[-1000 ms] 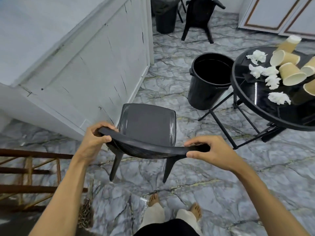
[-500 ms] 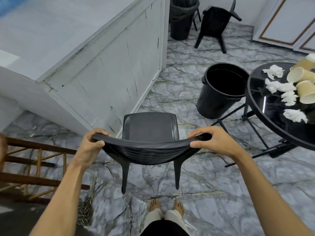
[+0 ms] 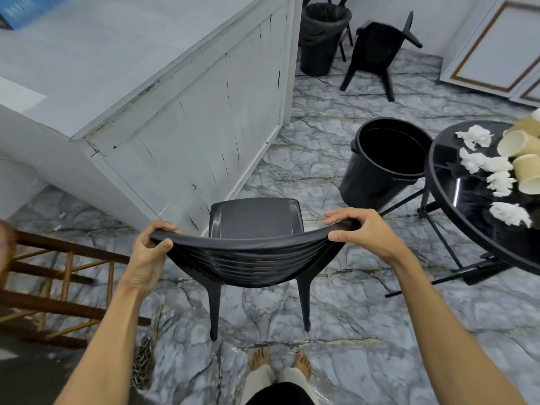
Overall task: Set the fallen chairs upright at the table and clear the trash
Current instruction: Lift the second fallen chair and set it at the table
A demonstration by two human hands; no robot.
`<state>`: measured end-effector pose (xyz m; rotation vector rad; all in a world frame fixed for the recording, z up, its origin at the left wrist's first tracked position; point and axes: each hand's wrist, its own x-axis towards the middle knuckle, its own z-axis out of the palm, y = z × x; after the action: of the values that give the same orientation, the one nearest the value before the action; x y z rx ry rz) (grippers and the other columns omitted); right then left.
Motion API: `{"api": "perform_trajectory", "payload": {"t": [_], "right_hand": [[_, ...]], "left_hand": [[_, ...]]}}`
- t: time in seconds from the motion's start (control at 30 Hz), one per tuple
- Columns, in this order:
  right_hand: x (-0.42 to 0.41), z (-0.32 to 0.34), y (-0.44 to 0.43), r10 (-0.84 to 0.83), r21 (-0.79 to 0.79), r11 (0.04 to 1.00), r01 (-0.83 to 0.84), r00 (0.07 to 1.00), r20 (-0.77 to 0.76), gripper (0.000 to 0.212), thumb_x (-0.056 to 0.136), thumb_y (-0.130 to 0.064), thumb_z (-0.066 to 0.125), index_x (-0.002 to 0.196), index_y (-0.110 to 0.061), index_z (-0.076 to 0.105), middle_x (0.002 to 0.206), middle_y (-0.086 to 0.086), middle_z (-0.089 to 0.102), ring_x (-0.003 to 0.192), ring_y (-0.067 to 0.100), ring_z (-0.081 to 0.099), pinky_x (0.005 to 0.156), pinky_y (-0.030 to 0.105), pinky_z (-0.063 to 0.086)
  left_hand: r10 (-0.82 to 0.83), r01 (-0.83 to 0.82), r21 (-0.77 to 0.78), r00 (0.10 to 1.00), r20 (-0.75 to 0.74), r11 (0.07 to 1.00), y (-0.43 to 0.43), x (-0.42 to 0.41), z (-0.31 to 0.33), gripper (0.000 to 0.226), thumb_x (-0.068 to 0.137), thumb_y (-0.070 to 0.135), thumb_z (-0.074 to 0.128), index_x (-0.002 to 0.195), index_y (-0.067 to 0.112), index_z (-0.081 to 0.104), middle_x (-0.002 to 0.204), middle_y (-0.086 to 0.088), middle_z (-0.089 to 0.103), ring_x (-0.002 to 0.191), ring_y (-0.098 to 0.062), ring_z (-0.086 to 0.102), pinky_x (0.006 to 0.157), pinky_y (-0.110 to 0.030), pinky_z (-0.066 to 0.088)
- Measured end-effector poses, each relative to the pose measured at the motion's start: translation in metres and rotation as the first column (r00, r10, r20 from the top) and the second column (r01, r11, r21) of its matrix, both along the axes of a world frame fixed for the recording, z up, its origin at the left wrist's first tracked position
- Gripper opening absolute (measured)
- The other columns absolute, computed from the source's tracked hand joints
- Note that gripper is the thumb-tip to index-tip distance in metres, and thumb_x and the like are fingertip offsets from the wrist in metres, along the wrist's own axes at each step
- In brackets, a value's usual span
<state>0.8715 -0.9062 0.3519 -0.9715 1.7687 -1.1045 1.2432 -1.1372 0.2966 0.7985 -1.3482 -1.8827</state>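
Observation:
A black plastic chair [image 3: 255, 219] stands upright on the marble floor right in front of me. My left hand [image 3: 152, 249] grips the left end of its curved backrest and my right hand [image 3: 362, 230] grips the right end. A second black chair [image 3: 377, 51] lies tipped over at the far back. At the right, a round black table [image 3: 455, 217] carries crumpled white tissues [image 3: 508, 213] and several paper cups [image 3: 517, 143]. An open black bin [image 3: 382, 162] stands on the floor just left of the table.
A white panelled counter wall [image 3: 190, 118] runs along the left, close to the chair's front. A brown wooden frame [image 3: 58, 279] lies at the lower left, with a chain [image 3: 143, 363] beside it. Another bin with a liner [image 3: 321, 39] stands at the back. My bare feet [image 3: 279, 361] are behind the chair.
The chair has turned to face squarely away from me and has come closer, both hands still on its backrest. The view has shifted left, so the table sits further right.

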Motion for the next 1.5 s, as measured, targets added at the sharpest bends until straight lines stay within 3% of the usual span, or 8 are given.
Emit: {"api": "perform_trajectory", "payload": {"t": [0.13,0.23,0.33,0.43,0.77,0.97,1.37,1.5], "right_hand": [[0.001,-0.022,0.004,-0.07,-0.05,0.996,0.077,0.989,0.126,0.045,0.058,-0.036,0.089,0.097,-0.017,0.075,0.114,-0.005,0.072,0.11,0.014,0.066,0.087,0.028,0.055],[0.009,-0.035,-0.001,-0.135,-0.12,0.98,0.161,0.97,0.201,0.058,0.047,-0.05,0.091,0.089,-0.014,0.073,0.088,-0.002,0.072,0.084,0.016,0.066,0.073,0.023,0.052],[0.015,-0.04,-0.008,-0.166,-0.184,0.956,0.227,0.94,0.298,0.05,0.044,-0.042,0.093,0.079,-0.014,0.071,0.074,-0.002,0.067,0.071,0.013,0.061,0.065,0.022,0.049],[0.016,-0.04,-0.014,-0.166,-0.221,0.942,0.253,0.922,0.349,0.04,0.046,-0.032,0.091,0.075,-0.015,0.071,0.074,0.003,0.065,0.069,0.014,0.061,0.066,0.024,0.05],[0.018,-0.03,0.0,-0.249,-0.266,0.889,0.373,0.881,0.403,0.049,0.039,-0.043,0.096,0.074,-0.018,0.073,0.08,0.007,0.065,0.074,0.017,0.062,0.069,0.024,0.053],[0.016,-0.019,0.043,-0.367,-0.266,0.831,0.489,0.84,0.399,0.05,0.04,-0.044,0.096,0.075,-0.016,0.072,0.073,0.001,0.064,0.068,0.013,0.061,0.064,0.023,0.052],[-0.001,-0.007,0.159,-0.664,-0.294,0.568,0.769,0.639,0.388,0.05,0.04,-0.046,0.095,0.074,-0.018,0.072,0.07,-0.001,0.064,0.068,0.013,0.061,0.067,0.021,0.051],[-0.007,-0.004,0.186,-0.738,-0.301,0.464,0.833,0.551,0.388,0.049,0.038,-0.047,0.095,0.071,-0.02,0.072,0.07,-0.003,0.064,0.067,0.011,0.061,0.067,0.019,0.051]], "left_hand": [[0.013,-0.013,0.006,1.0,-0.001,1.0,-0.003,0.001,-0.001,0.058,0.052,0.045,0.092,0.089,0.014,0.061,0.086,-0.002,0.065,0.083,-0.014,0.062,0.074,-0.024,0.052],[0.009,-0.009,-0.007,1.0,0.009,1.0,-0.005,0.001,0.001,0.059,0.051,0.046,0.092,0.089,0.014,0.061,0.085,-0.002,0.064,0.083,-0.015,0.061,0.074,-0.023,0.052],[0.001,0.0,-0.031,1.0,0.019,1.0,-0.009,0.0,0.005,0.058,0.05,0.047,0.092,0.089,0.015,0.063,0.087,0.0,0.066,0.086,-0.014,0.062,0.077,-0.022,0.051],[0.009,-0.008,-0.034,1.0,0.015,0.999,-0.015,-0.001,0.008,0.056,0.048,0.046,0.093,0.084,0.015,0.063,0.084,0.0,0.065,0.083,-0.014,0.061,0.074,-0.021,0.05],[-0.076,0.075,-0.018,0.997,-0.007,0.997,-0.034,-0.025,0.014,0.031,0.055,0.02,0.083,0.079,0.014,0.062,0.079,0.001,0.065,0.079,-0.012,0.061,0.072,-0.02,0.051],[-0.2,0.2,-0.031,0.98,0.005,0.979,-0.036,-0.07,0.021,0.033,0.054,0.026,0.087,0.076,0.018,0.065,0.078,0.0,0.064,0.078,-0.014,0.06,0.071,-0.021,0.051],[-0.528,0.529,-0.032,0.849,0.029,0.848,0.002,-0.226,0.039,0.028,0.052,0.027,0.084,0.073,0.02,0.066,0.075,0.0,0.061,0.069,-0.013,0.056,0.062,-0.019,0.046],[-0.622,0.623,-0.036,0.782,0.038,0.781,0.015,-0.279,0.038,0.051,0.042,0.044,0.094,0.075,0.017,0.064,0.079,-0.005,0.061,0.068,-0.014,0.058,0.06,-0.018,0.047]]}}
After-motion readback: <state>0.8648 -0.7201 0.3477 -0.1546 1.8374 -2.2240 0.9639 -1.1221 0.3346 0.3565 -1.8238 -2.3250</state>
